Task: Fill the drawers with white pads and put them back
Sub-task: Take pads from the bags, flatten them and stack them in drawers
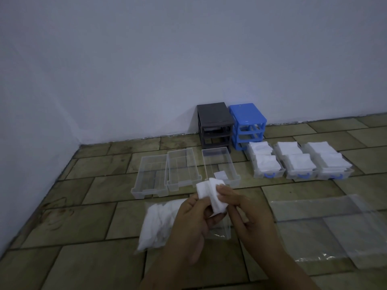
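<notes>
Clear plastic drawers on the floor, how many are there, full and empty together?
6. Three drawers packed with white pads, blue handles, sit right of the blue frame. Two empty ones lie left; one beside them holds a single pad. None seems hidden.

- The tiled floor [88,208] in front of me carries everything.
- A grey rack [214,124] and a blue rack [247,122] stand side by side against the wall.
- Three clear drawers [184,170] lie in a row before the grey rack; the right one holds one pad.
- Three filled drawers [299,162] with blue handles sit before the blue rack.
- A bag of pads [157,225] lies near me, on my left.
- Clear plastic sheets [335,227] lie on my right.
</notes>
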